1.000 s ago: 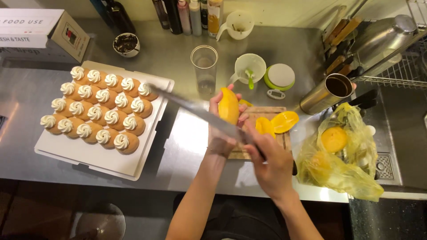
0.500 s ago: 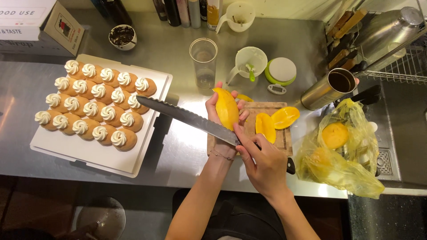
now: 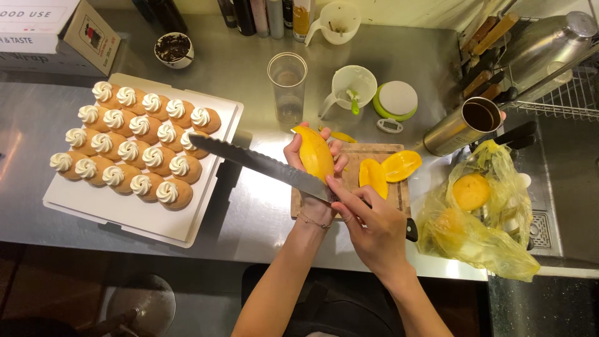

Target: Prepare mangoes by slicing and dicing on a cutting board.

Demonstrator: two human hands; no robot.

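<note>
Standing on end above the wooden cutting board (image 3: 399,193), a peeled yellow mango (image 3: 315,153) is clasped in the left hand (image 3: 312,171), whose fingers curl around it from behind and from both sides. The right hand (image 3: 373,228), at 5 o'clock from the fruit, is closed on the handle of a long serrated knife (image 3: 262,163); the forefinger lies along the blade's back, and the black end of the handle sticks out past the hand at 4 o'clock. The blade meets the mango low on its side and runs away toward 10 o'clock, its tip over the edge of a white tray (image 3: 134,212).

Two cut mango slices (image 3: 387,171) lie on the board at 3 o'clock from the fruit. The tray holds rows of small brown cakes (image 3: 134,146) topped with white cream swirls. At 12 o'clock stands a clear plastic cup (image 3: 287,84), with a white jug (image 3: 350,87) and a round green-rimmed lid (image 3: 397,100) beside it. A steel cylinder (image 3: 458,126) lies tilted at 2 o'clock. A yellow plastic bag (image 3: 480,215) with whole fruit inside sits at 4 o'clock on the steel counter (image 3: 249,224).
</note>
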